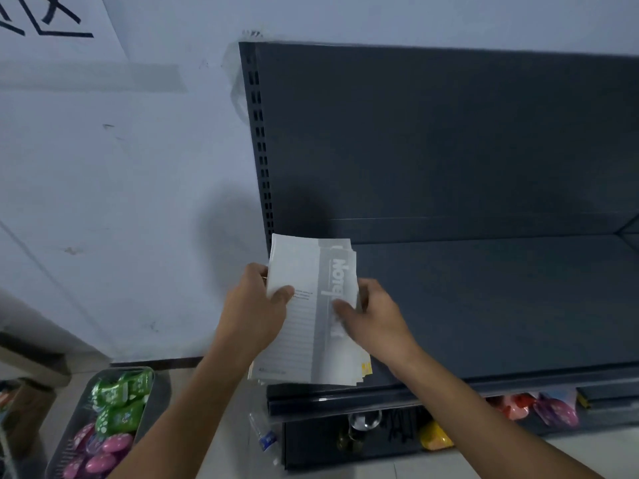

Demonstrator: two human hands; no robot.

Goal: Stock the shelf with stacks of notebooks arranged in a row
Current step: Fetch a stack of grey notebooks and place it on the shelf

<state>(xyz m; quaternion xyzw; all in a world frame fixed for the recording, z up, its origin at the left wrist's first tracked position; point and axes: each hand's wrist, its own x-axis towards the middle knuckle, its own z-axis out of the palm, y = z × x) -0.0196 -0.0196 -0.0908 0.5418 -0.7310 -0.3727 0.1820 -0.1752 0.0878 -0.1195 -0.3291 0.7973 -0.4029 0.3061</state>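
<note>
Together, left hand (254, 307) and right hand (375, 318) fingers clutch notebook stack (304, 271) at shelf's (484, 305) left edge.

The dark grey shelf (484, 305) before me bears a stack of notebooks (304, 326) at its left end, seemingly overhanging the front edge.

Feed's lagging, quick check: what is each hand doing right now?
Left hand: grips the notebook stack, left edge.
Right hand: grips the same stack, right edge.

Stack of notebooks (304, 267) is held over the left end of the shelf (484, 305), between left hand (256, 305) and right hand (375, 318). Basket (151, 382) is located on the floor, left of the shelf.
</note>
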